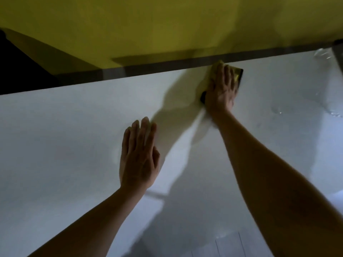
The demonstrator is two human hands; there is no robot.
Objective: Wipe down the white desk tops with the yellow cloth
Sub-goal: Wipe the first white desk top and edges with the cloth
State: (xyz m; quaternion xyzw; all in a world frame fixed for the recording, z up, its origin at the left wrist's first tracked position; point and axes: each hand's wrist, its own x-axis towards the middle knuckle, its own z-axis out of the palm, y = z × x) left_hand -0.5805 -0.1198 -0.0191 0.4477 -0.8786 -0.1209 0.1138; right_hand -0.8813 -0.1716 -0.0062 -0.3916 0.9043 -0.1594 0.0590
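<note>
Cloth (215, 76) mostly hidden under flat right hand (220, 89); left hand (139, 156) flat, fingers straight, on desk (65, 145)

Right hand (220, 88) pressed flat on a yellow cloth (215, 71) at the far edge of a white desk top (74, 127), left hand (139, 156) resting flat, fingers straight, nearer the viewer, yellow wall (148, 25) behind the desk.

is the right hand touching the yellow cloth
Touching. The head view shows the right hand lying flat on the yellow cloth, fingers spread over it, pressing it to the white desk.
</note>
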